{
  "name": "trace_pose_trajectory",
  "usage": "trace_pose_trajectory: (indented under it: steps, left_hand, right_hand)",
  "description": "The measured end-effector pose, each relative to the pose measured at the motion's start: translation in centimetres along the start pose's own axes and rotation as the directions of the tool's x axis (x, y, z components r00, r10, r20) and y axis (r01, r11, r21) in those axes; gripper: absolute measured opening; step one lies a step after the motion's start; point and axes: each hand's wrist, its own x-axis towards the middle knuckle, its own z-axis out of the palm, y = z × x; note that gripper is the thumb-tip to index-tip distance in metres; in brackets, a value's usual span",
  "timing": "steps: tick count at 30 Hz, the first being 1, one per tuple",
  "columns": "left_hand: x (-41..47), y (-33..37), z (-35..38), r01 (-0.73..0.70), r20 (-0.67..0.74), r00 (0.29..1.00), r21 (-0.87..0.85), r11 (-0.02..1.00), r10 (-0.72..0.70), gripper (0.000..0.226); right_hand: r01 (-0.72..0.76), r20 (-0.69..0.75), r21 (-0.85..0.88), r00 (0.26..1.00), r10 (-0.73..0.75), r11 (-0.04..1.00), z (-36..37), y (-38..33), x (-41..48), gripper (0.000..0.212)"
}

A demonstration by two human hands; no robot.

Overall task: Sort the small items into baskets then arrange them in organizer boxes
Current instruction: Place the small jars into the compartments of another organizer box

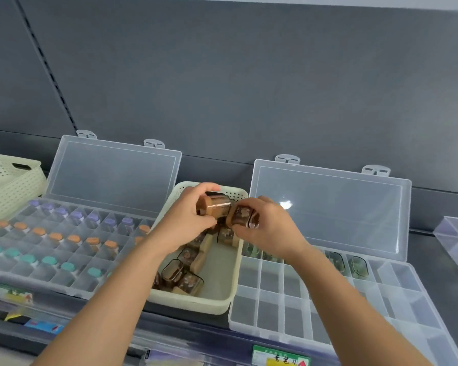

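Left hand [187, 216]: fingers curled round a brown jar [216, 206], above the basket [193, 302].
Right hand [271, 229]: pinches a second jar [242, 217], just beside the first.
Basket: between two open boxes [275, 307].

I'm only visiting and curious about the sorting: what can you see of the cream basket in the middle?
The cream basket looks like plastic: rectangular, rounded corners, smooth lower walls, small holes along the far upper wall. It sits upright on a dark shelf between two open clear organizer boxes. Small brown jars with tan caps lie jumbled along its left side; its floor's right part is bare. Above its far end the left hand grips a raised jar, the right hand a second jar.
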Motion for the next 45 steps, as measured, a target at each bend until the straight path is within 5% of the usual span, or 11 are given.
trace_pose_trajectory:
  steps: [5, 9, 16, 19, 22, 27, 32, 35, 45]
  left_hand:
    - [1.1, 2.1, 4.0, 0.036, 0.063, 0.998, -0.203, 0.978, -0.024, 0.039]
    - [1.7, 4.1, 7.9, 0.009, 0.103, 0.995, -0.187, 0.982, 0.011, 0.037]
    - [2.2, 7.8, 14.7, 0.099, 0.365, 0.930, -0.360, 0.928, 0.042, 0.030]
    - [2.1, 9.0, 17.5, 0.052, 0.435, 0.896, -0.305, 0.951, 0.090, 0.044]
    - [2.2, 10.1, 20.0, -0.046, 0.454, 0.875, -0.270, 0.962, 0.170, 0.035]
    - [2.4, 11.1, 23.8, -0.127, 0.394, 0.899, -0.181, 0.975, 0.190, 0.034]
    - [2.5, 10.9, 26.6, -0.326, 0.432, 0.869, 0.130, 0.936, 0.243, 0.057]
    - [2.4, 10.5, 27.7, -0.429, 0.473, 0.839, 0.272, 0.861, 0.269, 0.050]
    - [2.5, 9.9, 29.5, -0.432, 0.500, 0.836, 0.347, 0.833, 0.225, 0.048]
  right_hand:
    - [-0.158, -0.091, 0.088, 0.982, 0.166, 0.983, -3.2, 2.8, -2.6, 0.048]
    - [-0.225, -0.199, 0.111, 0.949, 0.243, 0.968, -5.7, 5.2, -4.8, 0.042]
    - [-0.405, -0.239, 0.114, 0.875, 0.421, 0.907, -9.9, 9.6, -9.2, 0.057]
    - [-0.477, -0.325, 0.103, 0.813, 0.483, 0.873, -11.6, 11.3, -11.3, 0.055]
    - [-0.520, -0.387, 0.060, 0.775, 0.501, 0.852, -13.2, 12.4, -13.0, 0.045]
    - [-0.548, -0.337, -0.045, 0.795, 0.504, 0.835, -14.9, 14.3, -14.9, 0.016]
    - [-0.567, -0.279, -0.146, 0.810, 0.516, 0.811, -15.2, 15.9, -15.8, 0.026]
    - [-0.548, -0.257, -0.221, 0.831, 0.494, 0.807, -14.8, 16.6, -15.8, 0.035]
    - [-0.516, -0.106, -0.328, 0.852, 0.512, 0.791, -13.9, 18.6, -15.4, 0.040]
